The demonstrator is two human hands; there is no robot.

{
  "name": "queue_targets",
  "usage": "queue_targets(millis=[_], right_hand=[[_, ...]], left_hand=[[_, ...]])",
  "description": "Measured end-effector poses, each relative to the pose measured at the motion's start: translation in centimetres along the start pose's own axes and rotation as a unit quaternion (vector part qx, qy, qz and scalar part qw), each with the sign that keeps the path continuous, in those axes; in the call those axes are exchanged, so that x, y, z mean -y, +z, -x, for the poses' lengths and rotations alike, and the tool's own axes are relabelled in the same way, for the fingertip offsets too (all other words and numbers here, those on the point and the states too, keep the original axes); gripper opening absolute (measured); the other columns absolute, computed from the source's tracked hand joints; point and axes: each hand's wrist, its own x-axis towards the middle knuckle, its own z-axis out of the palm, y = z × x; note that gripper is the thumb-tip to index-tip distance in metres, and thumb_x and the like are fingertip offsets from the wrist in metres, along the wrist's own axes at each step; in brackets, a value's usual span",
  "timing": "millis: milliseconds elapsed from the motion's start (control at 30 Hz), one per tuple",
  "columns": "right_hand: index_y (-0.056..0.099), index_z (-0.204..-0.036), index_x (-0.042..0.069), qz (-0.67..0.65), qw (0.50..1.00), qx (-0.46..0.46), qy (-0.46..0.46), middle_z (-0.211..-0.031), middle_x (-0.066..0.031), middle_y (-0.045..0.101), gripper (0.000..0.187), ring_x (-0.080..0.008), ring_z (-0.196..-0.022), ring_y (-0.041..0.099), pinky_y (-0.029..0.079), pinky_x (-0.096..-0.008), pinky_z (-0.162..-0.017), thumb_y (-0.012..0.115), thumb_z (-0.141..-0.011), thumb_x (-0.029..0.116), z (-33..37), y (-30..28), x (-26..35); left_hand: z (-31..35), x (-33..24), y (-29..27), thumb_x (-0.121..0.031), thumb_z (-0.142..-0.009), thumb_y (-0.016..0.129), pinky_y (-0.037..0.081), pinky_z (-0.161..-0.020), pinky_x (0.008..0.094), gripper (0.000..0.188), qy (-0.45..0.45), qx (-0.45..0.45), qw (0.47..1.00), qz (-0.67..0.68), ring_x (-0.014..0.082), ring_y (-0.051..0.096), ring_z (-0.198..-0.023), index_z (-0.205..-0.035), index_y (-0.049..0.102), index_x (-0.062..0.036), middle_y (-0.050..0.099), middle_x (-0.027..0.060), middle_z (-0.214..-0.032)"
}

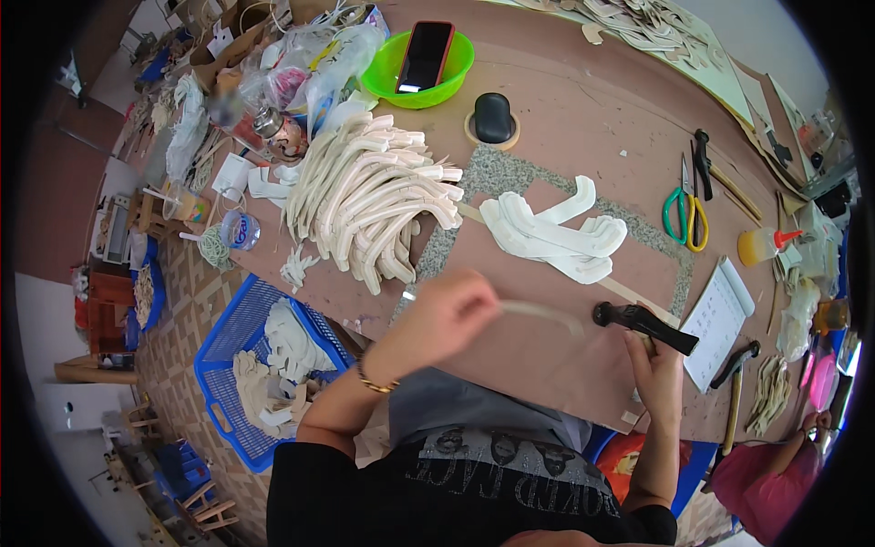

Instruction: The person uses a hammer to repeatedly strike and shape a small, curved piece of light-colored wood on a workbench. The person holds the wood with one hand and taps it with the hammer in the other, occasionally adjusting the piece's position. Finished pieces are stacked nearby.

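Note:
My left hand [458, 314], closed and somewhat smeared by motion, grips one end of a thin, pale curved strip [542, 313] that points right over the table. A hammer with a black head [645, 326] is in my right hand [658, 369], whose fingers wrap its handle below the head. Beyond both hands lies a small stack of white curved strips [551, 232], some crossing each other. Farther left is a large heap of cream curved strips [374, 196]; my left hand is in front of its near right side.
A blue basket [219, 383] of pale pieces stands left of me. Behind are a green bowl [456, 73] with a phone [425, 56] and a black mouse [493, 117]. Scissors [684, 205], a yellow glue bottle [758, 246] and a notepad [720, 314] lie right. Another person [766, 479] sits there.

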Motion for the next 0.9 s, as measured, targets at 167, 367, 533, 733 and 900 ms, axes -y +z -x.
queue_targets(millis=[167,367,533,733,900], right_hand=[[0.065,-0.130,0.000,0.029,0.999,0.006,-0.034,-0.109,-0.0158,0.073,0.041,-0.0245,-0.091,0.070,0.055,-0.0365,-0.082,0.074,-0.094,0.017,-0.5,-0.4,0.2],[0.064,-0.130,0.002,0.058,0.997,0.014,-0.040,-0.104,-0.0196,0.073,0.044,-0.0336,-0.094,0.073,0.056,-0.0391,-0.083,0.076,-0.092,0.020,-1.1,-0.2,0.4],[0.065,-0.129,0.004,0.073,0.996,0.013,-0.057,-0.103,-0.0206,0.074,0.042,-0.0364,-0.090,0.074,0.058,-0.0398,-0.078,0.075,-0.092,0.021,-0.6,0.3,0.0],[0.074,-0.116,0.012,0.109,0.986,0.074,-0.101,-0.110,-0.0116,0.073,0.030,-0.0347,-0.090,0.073,0.059,-0.0406,-0.075,0.074,-0.087,0.017,-2.3,-1.0,1.7],[0.075,-0.117,0.019,0.069,0.963,0.170,-0.197,-0.132,-0.0083,0.068,0.034,-0.0347,-0.103,0.071,0.057,-0.0450,-0.089,0.073,-0.083,0.019,-6.8,-0.9,2.2]], left_hand=[[-0.5,3.6,-8.4,-0.004,-0.083,0.078,0.050,-0.085,0.0356,0.013,0.045,-0.255,0.894,-0.365,0.0262,0.063,-0.096,-0.095,0.071,-0.0034,0.064,0.0085,-0.101],[-6.6,2.6,3.0,-0.002,-0.082,0.075,0.049,-0.088,0.0425,0.018,0.191,-0.067,0.957,-0.211,0.0304,0.061,-0.100,-0.099,0.070,-0.0013,0.062,0.0108,-0.105],[-12.0,2.9,8.1,-0.003,-0.084,0.069,0.049,-0.084,0.0420,0.022,0.229,0.072,0.919,-0.314,0.0303,0.060,-0.099,-0.106,0.069,0.0007,0.062,0.0108,-0.104],[-13.8,5.0,7.7,-0.006,-0.092,0.066,0.050,-0.078,0.0387,0.012,0.196,0.081,0.970,-0.115,0.0291,0.062,-0.092,-0.098,0.074,-0.0004,0.064,0.0109,-0.097],[-14.6,4.7,7.5,-0.007,-0.094,0.063,0.050,-0.072,0.0374,0.012,0.134,0.082,0.983,-0.098,0.0284,0.062,-0.079,-0.094,0.071,0.0018,0.064,0.0108,-0.088]])
